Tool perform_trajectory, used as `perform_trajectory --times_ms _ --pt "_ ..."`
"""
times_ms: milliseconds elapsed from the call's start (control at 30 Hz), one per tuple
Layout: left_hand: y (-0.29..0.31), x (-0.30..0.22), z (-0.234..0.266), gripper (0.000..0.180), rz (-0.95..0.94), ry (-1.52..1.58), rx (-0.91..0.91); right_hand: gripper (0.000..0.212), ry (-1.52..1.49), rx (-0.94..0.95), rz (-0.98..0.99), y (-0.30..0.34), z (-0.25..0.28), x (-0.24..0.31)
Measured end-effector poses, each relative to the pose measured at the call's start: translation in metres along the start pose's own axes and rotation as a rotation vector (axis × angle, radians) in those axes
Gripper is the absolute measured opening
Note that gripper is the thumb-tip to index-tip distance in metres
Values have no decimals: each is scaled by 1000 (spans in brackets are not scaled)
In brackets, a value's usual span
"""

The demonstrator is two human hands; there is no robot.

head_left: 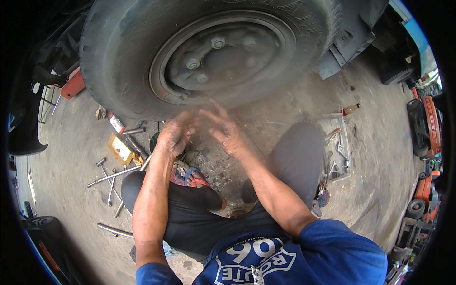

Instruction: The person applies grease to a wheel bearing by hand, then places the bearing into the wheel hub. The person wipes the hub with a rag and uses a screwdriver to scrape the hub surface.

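The wheel [209, 52] stands upright on the floor [380, 142] right ahead of the seated person, its hub face with the lug nuts [217, 42] turned toward them, axle pointing their way. Both hands are raised just below the tyre, close together and blurred. The left hand [175, 133] is loosely curled, holding nothing that shows. The right hand [223, 128] is open, fingers spread upward. Both forearms rise from the lower edge, elbows bent. Steel bars [111, 175] lie on the left, a tool tray [338, 152] on the right.
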State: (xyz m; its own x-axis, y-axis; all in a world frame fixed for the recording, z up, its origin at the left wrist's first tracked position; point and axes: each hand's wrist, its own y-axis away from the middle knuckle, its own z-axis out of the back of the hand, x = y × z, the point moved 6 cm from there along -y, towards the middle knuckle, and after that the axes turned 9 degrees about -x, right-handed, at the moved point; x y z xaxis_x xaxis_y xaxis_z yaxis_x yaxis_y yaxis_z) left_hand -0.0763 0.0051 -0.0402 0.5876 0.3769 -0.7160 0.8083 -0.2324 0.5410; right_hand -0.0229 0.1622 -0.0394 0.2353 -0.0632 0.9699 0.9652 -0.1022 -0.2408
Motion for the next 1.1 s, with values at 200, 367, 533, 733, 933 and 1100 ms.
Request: perform_trajectory --times_ms 200,367,533,733,933,1100 --pt "-3 -4 5 20 -14 -52 17 63 47 20 76 -3 7 -1" --pt "-7 -23 16 21 -171 -205 -128 56 -246 -15 -102 -3 10 -40" --pt "4 -51 19 22 -287 -371 -101 46 -336 -336 -662 20 27 -126" --pt "15 -68 14 22 -351 -336 -140 49 -487 -203 -1118 57 4 -205" --pt "18 -74 12 23 -348 -406 -143 58 -490 -131 -1119 52 -11 -253" --pt "23 -80 17 23 -325 -471 -187 66 -72 41 -1065 44 -5 -301"
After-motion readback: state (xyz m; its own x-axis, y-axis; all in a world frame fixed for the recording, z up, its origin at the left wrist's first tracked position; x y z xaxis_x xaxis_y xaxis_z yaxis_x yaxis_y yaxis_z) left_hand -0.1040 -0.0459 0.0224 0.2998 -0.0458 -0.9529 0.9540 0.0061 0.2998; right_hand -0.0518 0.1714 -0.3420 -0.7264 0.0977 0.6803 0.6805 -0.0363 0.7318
